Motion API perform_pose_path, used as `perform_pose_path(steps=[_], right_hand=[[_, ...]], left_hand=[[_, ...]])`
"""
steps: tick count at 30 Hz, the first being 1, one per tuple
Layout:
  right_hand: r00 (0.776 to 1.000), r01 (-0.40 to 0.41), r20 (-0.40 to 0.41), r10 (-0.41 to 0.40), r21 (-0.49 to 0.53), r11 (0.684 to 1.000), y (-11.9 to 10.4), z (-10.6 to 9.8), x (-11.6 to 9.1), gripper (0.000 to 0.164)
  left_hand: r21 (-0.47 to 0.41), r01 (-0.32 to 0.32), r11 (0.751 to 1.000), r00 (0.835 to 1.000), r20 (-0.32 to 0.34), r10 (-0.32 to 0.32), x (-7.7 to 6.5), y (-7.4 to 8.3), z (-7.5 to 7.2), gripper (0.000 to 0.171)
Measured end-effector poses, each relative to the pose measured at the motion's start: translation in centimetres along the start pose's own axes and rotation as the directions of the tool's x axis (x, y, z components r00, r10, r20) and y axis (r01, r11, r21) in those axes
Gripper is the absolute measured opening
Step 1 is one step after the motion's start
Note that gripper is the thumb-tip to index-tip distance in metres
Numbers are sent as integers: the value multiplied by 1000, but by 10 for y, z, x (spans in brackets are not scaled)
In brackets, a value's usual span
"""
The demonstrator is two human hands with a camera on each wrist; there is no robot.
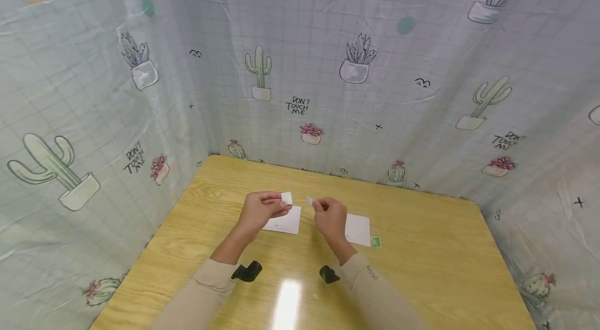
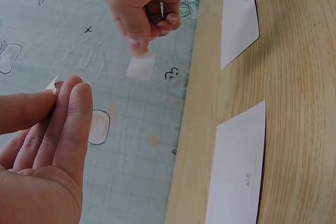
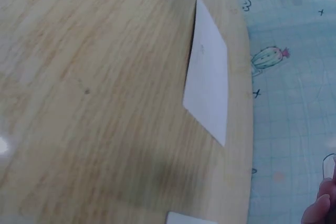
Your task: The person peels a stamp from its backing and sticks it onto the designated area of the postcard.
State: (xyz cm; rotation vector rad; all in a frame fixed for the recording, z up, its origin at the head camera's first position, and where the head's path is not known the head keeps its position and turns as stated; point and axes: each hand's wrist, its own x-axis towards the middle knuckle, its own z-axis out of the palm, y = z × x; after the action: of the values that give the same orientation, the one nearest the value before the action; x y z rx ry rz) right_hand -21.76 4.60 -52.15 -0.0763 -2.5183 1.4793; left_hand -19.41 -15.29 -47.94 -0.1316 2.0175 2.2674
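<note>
Above the table, my left hand (image 1: pixel 257 209) pinches a small white square of paper (image 1: pixel 286 198) between thumb and fingers. To its right, my right hand (image 1: pixel 332 217) holds a small, thin, translucent piece (image 2: pixel 140 67) by one edge, seen hanging from the fingertips in the left wrist view. A gap separates the two pieces. Under the left hand lies a white card (image 1: pixel 287 221) with a small printed mark. A second white card (image 1: pixel 359 229) is partly hidden behind the right hand. In the right wrist view only some fingertips (image 3: pixel 318 209) show, at the edge.
A small green square (image 1: pixel 376 242) lies beside the right card's corner. The wooden table (image 1: pixel 422 262) extends on both sides. A cactus-print curtain (image 1: pixel 300 70) surrounds its back and sides. Black devices (image 1: pixel 247 271) sit at both wrists.
</note>
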Motion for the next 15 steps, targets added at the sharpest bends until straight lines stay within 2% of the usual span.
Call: perform_pose_path(steps=[9,15], right_hand=[[998,56,12,-56,-54,997,17,0,-5,13],[994,102,45,-96,-138,985,23,-2,-10,12]], left_hand=[[-1,6,1000,1000,-2,-6,-1,-2,-1,30],[10,13,1000,1000,-14,-13,1,-4,-2,31]])
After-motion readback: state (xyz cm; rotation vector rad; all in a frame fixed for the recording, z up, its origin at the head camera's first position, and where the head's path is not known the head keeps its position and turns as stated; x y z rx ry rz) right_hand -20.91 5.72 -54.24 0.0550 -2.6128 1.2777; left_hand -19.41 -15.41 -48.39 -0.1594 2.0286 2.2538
